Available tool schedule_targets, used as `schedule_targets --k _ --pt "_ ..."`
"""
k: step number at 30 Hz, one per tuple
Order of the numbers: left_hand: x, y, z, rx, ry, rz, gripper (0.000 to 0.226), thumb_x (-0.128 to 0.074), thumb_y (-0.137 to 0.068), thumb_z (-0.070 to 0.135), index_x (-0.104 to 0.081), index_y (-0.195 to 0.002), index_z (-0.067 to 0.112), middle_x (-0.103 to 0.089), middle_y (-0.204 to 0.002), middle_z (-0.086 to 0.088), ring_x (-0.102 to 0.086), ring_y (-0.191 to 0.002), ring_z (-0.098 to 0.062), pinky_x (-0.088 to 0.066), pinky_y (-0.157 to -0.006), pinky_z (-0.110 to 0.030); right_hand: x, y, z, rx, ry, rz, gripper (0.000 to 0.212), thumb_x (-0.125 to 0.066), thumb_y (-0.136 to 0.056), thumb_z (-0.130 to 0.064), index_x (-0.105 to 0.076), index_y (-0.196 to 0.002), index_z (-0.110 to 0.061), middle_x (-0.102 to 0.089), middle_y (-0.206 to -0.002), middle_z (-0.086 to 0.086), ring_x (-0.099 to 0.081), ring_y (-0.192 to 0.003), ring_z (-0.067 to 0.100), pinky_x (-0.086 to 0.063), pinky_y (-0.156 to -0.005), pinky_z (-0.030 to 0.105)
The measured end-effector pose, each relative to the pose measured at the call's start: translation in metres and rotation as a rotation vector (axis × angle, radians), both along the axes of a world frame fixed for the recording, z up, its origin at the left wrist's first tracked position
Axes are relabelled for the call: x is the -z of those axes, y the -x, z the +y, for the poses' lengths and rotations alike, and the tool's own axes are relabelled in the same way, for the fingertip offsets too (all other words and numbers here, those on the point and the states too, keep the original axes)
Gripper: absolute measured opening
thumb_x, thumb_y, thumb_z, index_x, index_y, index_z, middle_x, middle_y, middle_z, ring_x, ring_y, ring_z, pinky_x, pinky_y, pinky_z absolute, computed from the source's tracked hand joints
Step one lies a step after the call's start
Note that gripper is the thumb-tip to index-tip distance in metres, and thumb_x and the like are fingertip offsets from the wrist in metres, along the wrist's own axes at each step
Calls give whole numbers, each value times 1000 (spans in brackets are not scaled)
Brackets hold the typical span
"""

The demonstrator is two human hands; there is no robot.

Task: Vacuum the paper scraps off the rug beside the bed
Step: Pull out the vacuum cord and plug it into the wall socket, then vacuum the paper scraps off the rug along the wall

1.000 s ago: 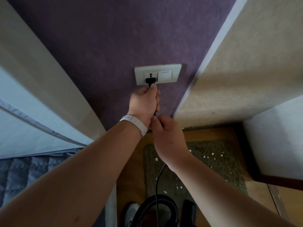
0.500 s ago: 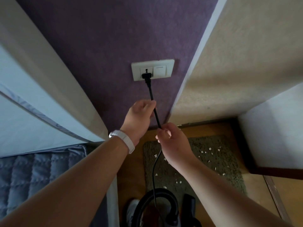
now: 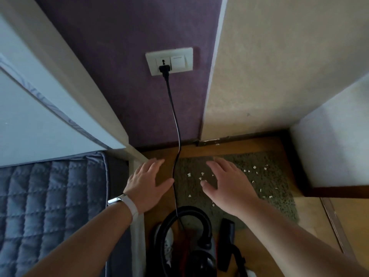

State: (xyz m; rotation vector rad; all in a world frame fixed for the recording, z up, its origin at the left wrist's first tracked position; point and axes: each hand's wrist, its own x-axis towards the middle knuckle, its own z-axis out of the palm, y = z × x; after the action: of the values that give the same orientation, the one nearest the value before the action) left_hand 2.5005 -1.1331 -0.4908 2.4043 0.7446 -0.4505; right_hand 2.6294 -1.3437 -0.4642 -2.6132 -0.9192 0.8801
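- Head view looked down at a black plug seated in the white wall socket on the purple wall.
- Its power cord hung down between both hands toward the vacuum cleaner, whose black hose looped on the wooden floor.
- The left hand, white wristband on the wrist, was spread flat, holding nothing, its thumb just beside the cord.
- The right hand was likewise spread and empty above the rug.
- White paper scraps lay scattered over the grey-green rug, beside the bed with its quilted grey cover.
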Motion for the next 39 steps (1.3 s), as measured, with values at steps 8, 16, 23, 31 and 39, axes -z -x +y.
schedule_targets --k 8,16,23,31,39 --pt "-1 70 -114 -231 -35 131 70 -46 -90 65 -27 -150 36 -27 -158 9 -26 -145 -20 -29 -117 -45 2 13 -104 -173 8 13 66 -40 -98 -58 -26 -154 -28 -20 -163 -4 -17 -150 18 -19 -120 40" --pt "8 129 -224 -304 9 228 65 -47 -91 62 -31 -149 36 -31 -154 13 -32 -141 -18 -30 -115 -41 15 32 -182 -265 30 80 61 -44 -98 -53 -33 -151 -25 -27 -158 -3 -26 -145 19 -26 -117 39" --pt "19 190 -267 -358 53 240 61 -50 -94 55 -35 -148 33 -36 -151 11 -34 -139 -17 -32 -114 -38 39 94 -196 -385 47 151 57 -44 -98 -53 -36 -148 -25 -32 -150 -7 -32 -140 18 -29 -114 38" --pt "34 273 -320 -467 89 195 57 -48 -96 52 -35 -148 33 -38 -150 11 -36 -137 -17 -34 -111 -35 55 169 -213 -505 52 139 55 -45 -98 -52 -40 -145 -25 -36 -147 -8 -36 -136 17 -34 -111 39" --pt "31 359 -376 -616 136 98 55 -49 -97 49 -36 -147 31 -39 -148 5 -42 -132 -20 -42 -105 -35 49 254 -269 -516 59 109 52 -49 -96 -49 -46 -141 -24 -39 -146 -8 -39 -134 18 -37 -108 38"
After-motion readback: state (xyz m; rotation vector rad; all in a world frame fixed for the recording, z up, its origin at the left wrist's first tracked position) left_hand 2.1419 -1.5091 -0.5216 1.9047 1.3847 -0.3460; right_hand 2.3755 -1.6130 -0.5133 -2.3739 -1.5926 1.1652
